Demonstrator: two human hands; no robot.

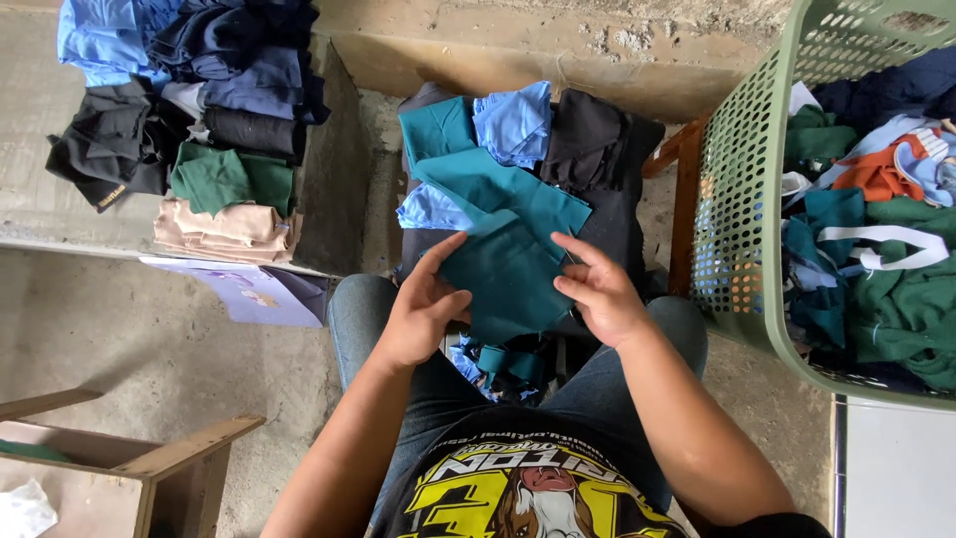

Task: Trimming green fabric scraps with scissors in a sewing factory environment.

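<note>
Just above my knees at centre frame, I see the teal cloth (508,274) stretched between both hands. My left hand (423,314) grips its left edge, fingers curled, thumb on top. My right hand (597,294) pinches the right edge, fingers half spread. Beyond lies one heap of clothes (558,139). One green basket (742,199) sits at right, one stack of folded clothes (214,130) at upper left.

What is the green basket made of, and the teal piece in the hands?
The basket looks like moulded plastic: smooth, stiff walls with even rows of punched holes and a slight sheen. The teal piece looks like thin woven cloth with a matte finish: it folds flat, creases softly and bends where the left hand and right hand pinch it. The exact fibre cannot be told.
</note>
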